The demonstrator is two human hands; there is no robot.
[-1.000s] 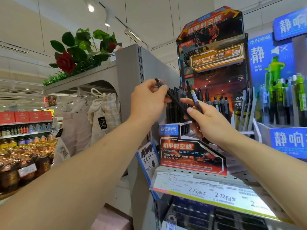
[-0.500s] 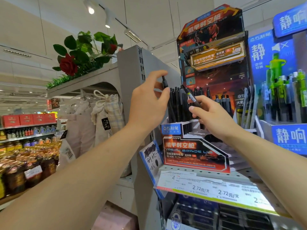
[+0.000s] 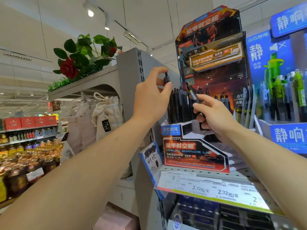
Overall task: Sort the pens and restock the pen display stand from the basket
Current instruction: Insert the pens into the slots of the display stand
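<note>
A red-and-black cardboard pen display stand (image 3: 196, 156) sits on the shelf with several black pens (image 3: 180, 105) standing upright in its back left tier. My left hand (image 3: 152, 98) pinches the top of one black pen (image 3: 166, 79), held upright at the left end of that row. My right hand (image 3: 212, 117) grips another black pen (image 3: 192, 94), tilted with its clicker end pointing up and left, just in front of the standing pens. No basket is in view.
A blue stand with green and grey pens (image 3: 285, 100) stands to the right. A price strip (image 3: 214, 191) runs along the shelf's front edge. The grey shelf upright (image 3: 131, 77) rises at the left, with cloth bags (image 3: 106, 113) hanging beyond it.
My left hand has turned its pen from slanted to upright and raised it at the left end of the row. My right hand keeps its pen, shifted slightly right.
</note>
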